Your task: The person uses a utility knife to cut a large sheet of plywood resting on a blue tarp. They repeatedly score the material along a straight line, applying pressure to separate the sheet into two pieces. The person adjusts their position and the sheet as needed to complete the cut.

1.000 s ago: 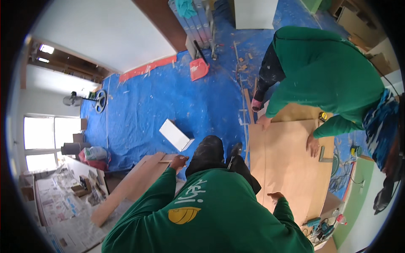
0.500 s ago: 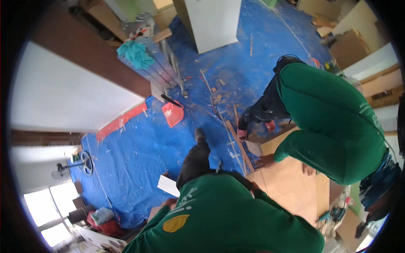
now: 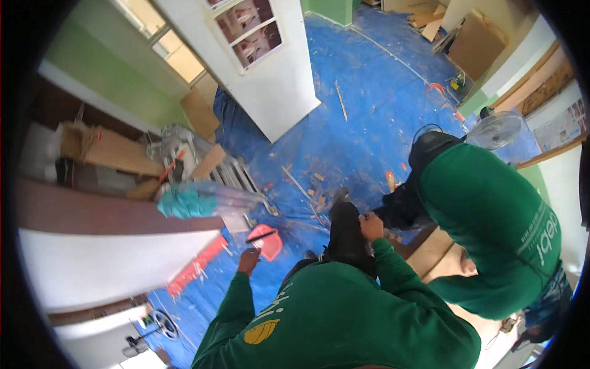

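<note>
My left hand (image 3: 249, 261) hangs low over the blue sheet, just beside the black handle (image 3: 260, 237) of a red dustpan (image 3: 269, 246). Its fingers look loosely stretched, and I see nothing in them. Beside my dark trouser leg (image 3: 345, 237) is my right hand (image 3: 370, 227), its fingers slightly bent and apart, with no object visible; whether it touches the knee I cannot tell. My shoe (image 3: 340, 195) stands forward on the sheet. To the right, a co-worker in a green top (image 3: 491, 209) bends over a light wooden panel (image 3: 433, 251), partly hidden by that person's arm.
Blue sheeting (image 3: 362, 67) with wood scraps covers the floor. A white panel (image 3: 270, 92) stands ahead. On the left are a folded ladder (image 3: 236, 175), a teal cloth (image 3: 184, 202) and a white wall panel (image 3: 117, 261). A fan (image 3: 495, 130) stands behind the co-worker.
My view has swung upward and left. My left hand has come forward near the dustpan, and the white board beside it is out of sight. My right hand has risen beside my knee.
</note>
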A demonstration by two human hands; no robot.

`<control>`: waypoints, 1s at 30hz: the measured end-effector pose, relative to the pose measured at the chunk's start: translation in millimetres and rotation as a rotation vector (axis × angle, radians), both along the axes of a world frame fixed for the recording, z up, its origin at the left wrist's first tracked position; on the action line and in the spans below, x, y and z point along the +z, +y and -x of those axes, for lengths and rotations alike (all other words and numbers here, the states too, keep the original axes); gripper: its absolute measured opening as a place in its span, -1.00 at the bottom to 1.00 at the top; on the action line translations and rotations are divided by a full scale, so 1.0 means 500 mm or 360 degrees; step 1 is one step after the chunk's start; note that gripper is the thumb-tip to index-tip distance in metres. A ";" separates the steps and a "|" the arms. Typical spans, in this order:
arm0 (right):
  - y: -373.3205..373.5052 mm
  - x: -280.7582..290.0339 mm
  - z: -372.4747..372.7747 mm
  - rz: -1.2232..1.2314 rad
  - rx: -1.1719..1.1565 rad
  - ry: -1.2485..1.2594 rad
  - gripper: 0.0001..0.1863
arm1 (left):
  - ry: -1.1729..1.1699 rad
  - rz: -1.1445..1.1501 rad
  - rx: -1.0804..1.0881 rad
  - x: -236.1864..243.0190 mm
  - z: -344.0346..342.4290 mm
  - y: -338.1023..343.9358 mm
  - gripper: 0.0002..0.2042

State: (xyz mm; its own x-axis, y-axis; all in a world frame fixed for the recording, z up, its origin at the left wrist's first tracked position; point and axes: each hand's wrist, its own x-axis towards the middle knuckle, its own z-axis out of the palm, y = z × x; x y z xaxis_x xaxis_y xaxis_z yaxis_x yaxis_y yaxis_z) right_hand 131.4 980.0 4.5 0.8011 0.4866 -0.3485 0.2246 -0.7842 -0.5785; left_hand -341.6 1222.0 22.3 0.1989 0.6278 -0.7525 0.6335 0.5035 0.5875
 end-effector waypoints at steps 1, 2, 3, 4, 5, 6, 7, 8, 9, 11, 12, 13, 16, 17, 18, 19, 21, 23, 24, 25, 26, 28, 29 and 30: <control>0.033 -0.016 -0.033 0.0008 -0.0073 0.0013 -0.47 | 0.0061 0.0019 0.0026 -0.011 -0.051 0.022 -0.65; 0.074 -0.034 -0.068 0.0043 -0.0055 0.0052 -0.46 | 0.0117 0.0037 0.0056 -0.021 -0.104 0.052 -0.69; 0.120 -0.052 -0.103 0.0069 -0.0026 0.0098 -0.46 | 0.0162 0.0138 -0.0127 -0.034 -0.128 0.088 -0.62; 0.176 -0.065 -0.142 0.0077 0.0017 0.0148 -0.45 | 0.0215 0.0225 -0.0294 -0.056 -0.134 0.118 -0.54; 0.237 -0.080 -0.192 0.0095 0.0126 0.0182 -0.42 | 0.0345 -0.0318 -0.1102 -0.079 -0.131 0.141 -0.60; 0.280 -0.098 -0.236 0.0130 0.0225 0.0206 -0.39 | 0.0470 -0.0861 -0.1910 -0.096 -0.138 0.165 -0.66; 0.305 -0.120 -0.284 0.0197 0.0292 0.0238 -0.36 | 0.0135 -0.0546 -0.1498 -0.103 -0.189 0.184 -0.65; 0.326 -0.140 -0.339 0.0241 0.0247 0.0315 -0.34 | -0.0130 -0.0282 -0.1260 -0.095 -0.224 0.187 -0.63; 0.367 -0.154 -0.407 0.0277 0.0213 0.0397 -0.33 | -0.0370 -0.0032 -0.0994 -0.084 -0.249 0.192 -0.61; 0.526 -0.118 -0.526 0.0101 0.0184 0.0402 -0.31 | 0.0503 0.0340 -0.1230 -0.108 -0.316 0.280 -0.64; 0.562 -0.096 -0.582 -0.0005 0.0131 0.0309 -0.31 | 0.0347 0.0417 -0.1017 -0.093 -0.347 0.304 -0.64; 0.594 -0.082 -0.657 0.0010 0.0143 0.0298 -0.33 | 0.0161 0.0475 -0.0819 -0.077 -0.425 0.343 -0.63; 0.723 -0.032 -0.861 -0.0082 0.0422 0.0093 -0.41 | -0.0163 0.0014 -0.1548 -0.087 -0.585 0.516 -0.70; 0.736 -0.019 -0.940 -0.0117 0.0632 -0.0110 -0.46 | -0.0073 -0.0134 -0.1709 -0.096 -0.652 0.565 -0.71; 0.752 -0.006 -1.007 -0.0140 0.0855 -0.0307 -0.50 | -0.0057 -0.0402 -0.1934 -0.098 -0.723 0.605 -0.74; 0.773 0.019 -1.050 -0.0219 0.0448 -0.0034 -0.58 | 0.0009 -0.0684 -0.2115 -0.089 -0.777 0.640 -0.76; 0.788 0.042 -1.113 -0.0256 0.0009 0.0185 -0.74 | 0.0225 -0.0785 -0.2342 -0.097 -0.904 0.739 -0.76; 0.692 -0.063 -1.220 -0.0186 0.0425 -0.0469 -0.64 | 0.0121 -0.1001 -0.2446 -0.114 -1.041 0.829 -0.76; 0.623 -0.106 -1.250 0.0176 0.0627 -0.0937 -0.74 | -0.0077 -0.1177 -0.2389 -0.131 -1.117 0.877 -0.77; 0.552 -0.130 -1.257 0.0417 0.0706 -0.0904 -0.79 | -0.0068 -0.0977 -0.2326 -0.133 -1.186 0.890 -0.78; 0.467 -0.154 -1.248 0.0768 0.0716 -0.0741 -0.81 | -0.0071 -0.0766 -0.2263 -0.122 -1.264 0.907 -0.79; 0.394 -0.171 -1.194 0.1179 0.0860 -0.0122 -0.81 | -0.0130 -0.0633 -0.2058 -0.094 -1.354 0.974 -0.82; 0.397 -0.168 -1.173 0.1185 0.0817 0.0144 -0.81 | -0.0208 -0.0671 -0.1911 -0.092 -1.356 0.986 -0.82; 0.406 -0.162 -1.166 0.1174 0.0710 0.0357 -0.81 | -0.0298 -0.0720 -0.1764 -0.093 -1.374 1.000 -0.82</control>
